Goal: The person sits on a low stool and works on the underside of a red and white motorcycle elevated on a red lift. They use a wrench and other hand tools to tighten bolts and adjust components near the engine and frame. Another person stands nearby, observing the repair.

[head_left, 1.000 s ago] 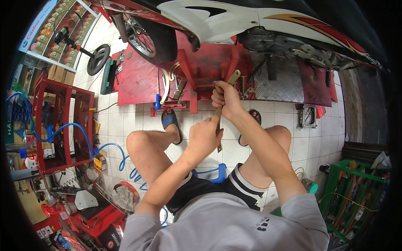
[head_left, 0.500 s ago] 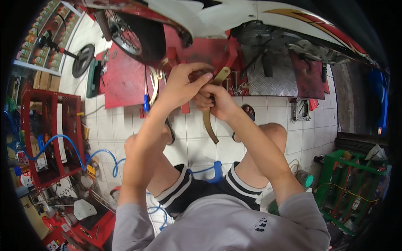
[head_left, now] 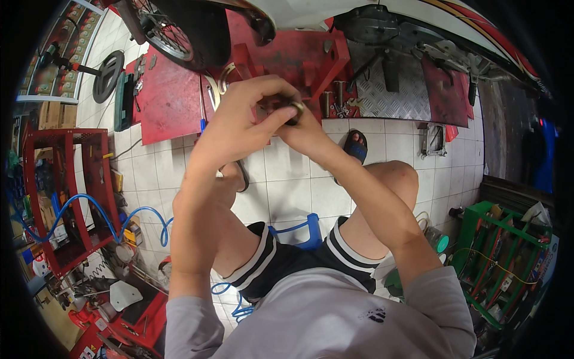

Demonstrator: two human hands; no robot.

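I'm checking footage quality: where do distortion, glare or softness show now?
Head view: straight edges skew toward the picture's rim, as on the red rack; head view: pale sheen on the metal plate; head view: the left hand looks slightly soft.

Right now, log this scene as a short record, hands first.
Right hand: curled around a mostly hidden object, dark and shiny where it shows
Left hand: arched beside it, thumb close to the object, contact unclear
Ahead: low red platform bearing loose metal hardware and a diamond-plate section
Farther ahead: motorcycle
Left side: red rack, coiled blue hose
Right side: green rack
Floor: white tiles
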